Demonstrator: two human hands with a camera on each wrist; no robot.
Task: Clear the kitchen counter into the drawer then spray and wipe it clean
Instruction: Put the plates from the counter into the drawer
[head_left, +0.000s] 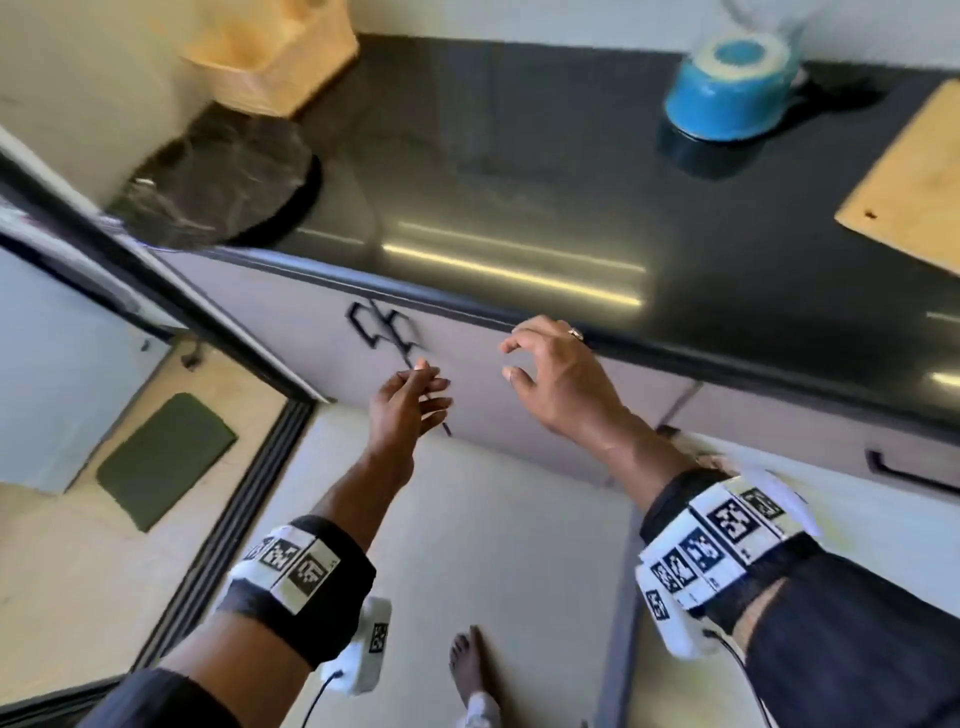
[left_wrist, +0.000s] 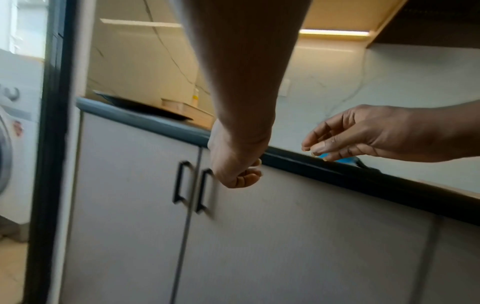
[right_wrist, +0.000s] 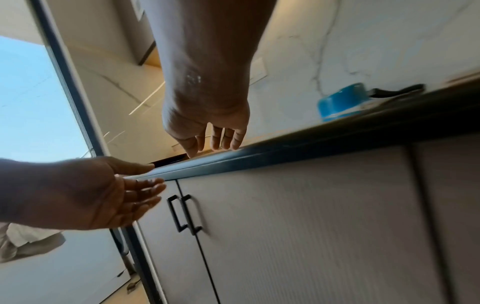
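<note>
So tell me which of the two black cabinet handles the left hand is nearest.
The right-hand handle of the pair: the left hand sits right beside it, while the left-door handle lies farther off, past the door seam.

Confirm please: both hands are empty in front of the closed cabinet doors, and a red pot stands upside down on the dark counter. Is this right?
Not quite: the pot is blue, not red, as the head view shows. The rest holds: the left hand and right hand are empty in front of the closed cabinet doors, and the pot stands upside down on the dark counter.
</note>
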